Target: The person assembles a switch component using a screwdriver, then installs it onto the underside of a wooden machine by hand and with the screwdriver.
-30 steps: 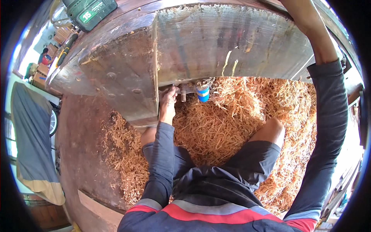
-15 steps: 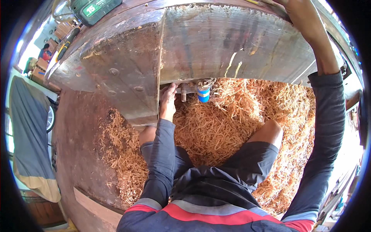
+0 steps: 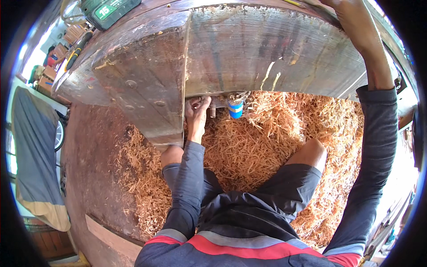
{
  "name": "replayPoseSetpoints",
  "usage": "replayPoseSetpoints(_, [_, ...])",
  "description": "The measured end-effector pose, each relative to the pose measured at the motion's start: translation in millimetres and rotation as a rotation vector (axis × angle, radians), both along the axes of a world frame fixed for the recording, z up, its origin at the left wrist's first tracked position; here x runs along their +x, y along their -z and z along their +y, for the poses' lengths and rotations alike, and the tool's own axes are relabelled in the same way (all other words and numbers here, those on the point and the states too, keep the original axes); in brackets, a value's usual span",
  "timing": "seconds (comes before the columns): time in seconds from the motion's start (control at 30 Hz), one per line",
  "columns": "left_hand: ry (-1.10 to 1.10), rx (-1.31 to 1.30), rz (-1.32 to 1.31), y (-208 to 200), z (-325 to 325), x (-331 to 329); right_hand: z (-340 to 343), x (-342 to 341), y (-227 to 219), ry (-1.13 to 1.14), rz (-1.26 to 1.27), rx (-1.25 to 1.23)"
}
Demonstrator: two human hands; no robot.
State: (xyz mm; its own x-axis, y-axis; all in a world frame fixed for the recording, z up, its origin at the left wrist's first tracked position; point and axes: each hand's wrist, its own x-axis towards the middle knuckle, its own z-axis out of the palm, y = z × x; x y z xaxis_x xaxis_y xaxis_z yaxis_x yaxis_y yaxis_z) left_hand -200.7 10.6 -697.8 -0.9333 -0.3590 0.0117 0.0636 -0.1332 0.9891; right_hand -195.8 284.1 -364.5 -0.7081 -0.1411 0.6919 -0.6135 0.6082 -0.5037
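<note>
My left hand [image 3: 197, 113] is under the front edge of a worn wooden workbench [image 3: 267, 53], close to its thick leg [image 3: 147, 75]. Its fingers are curled with the thumb up; whatever they hold, if anything, is hidden. Right beside the fingers, a short brownish metal stub [image 3: 212, 111] hangs down. A little further right is a small blue cylindrical piece [image 3: 235, 109] with a pale band, below the bench edge. My right hand [image 3: 349, 9] reaches up to the bench top at the far right, where the picture's edge cuts off its fingers.
Heaps of curly wood shavings [image 3: 249, 142] cover the floor around my legs. On the bench top at the left lie a dark green tool case [image 3: 111, 13] and a yellow-and-black hand tool [image 3: 78, 51]. A grey cover [image 3: 35, 147] drapes over something wheeled at the left.
My left hand has turned and shifted slightly, its fingers now more curled and the thumb raised beside the metal stub. My right hand has barely moved.
</note>
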Motion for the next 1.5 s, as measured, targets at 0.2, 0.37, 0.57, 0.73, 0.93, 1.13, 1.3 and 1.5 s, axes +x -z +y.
replayPoseSetpoints(0.2, [0.001, 0.282, -0.098, 50, -31, -23, -1, 0, -3, -0.011, 0.024, 0.011])
replayPoseSetpoints(0.37, [-0.128, 0.253, -0.105, 46, -20, -23, -4, 0, -6, -0.078, -0.099, -0.149])
replayPoseSetpoints(0.57, [-0.145, -0.224, 0.031, 44, -19, -18, 2, -4, 1, -0.003, -0.008, -0.006])
replayPoseSetpoints(0.73, [-0.300, -0.767, 0.026, 66, -13, -29, -10, 3, -15, 0.120, -0.185, -0.223])
replayPoseSetpoints(0.93, [-0.123, -0.062, -0.030, 60, -25, -27, 7, -9, 3, -0.011, 0.022, -0.052])
replayPoseSetpoints(1.13, [0.126, 0.576, -0.118, 49, -18, -28, 15, -8, -2, 0.010, 0.035, -0.011])
replayPoseSetpoints(1.3, [-0.032, 0.320, -0.149, 50, -19, -24, 9, -2, -2, 0.001, 0.022, -0.055])
replayPoseSetpoints(1.5, [0.022, 0.362, -0.091, 49, -21, -27, 11, -5, -1, 0.014, 0.045, -0.006])
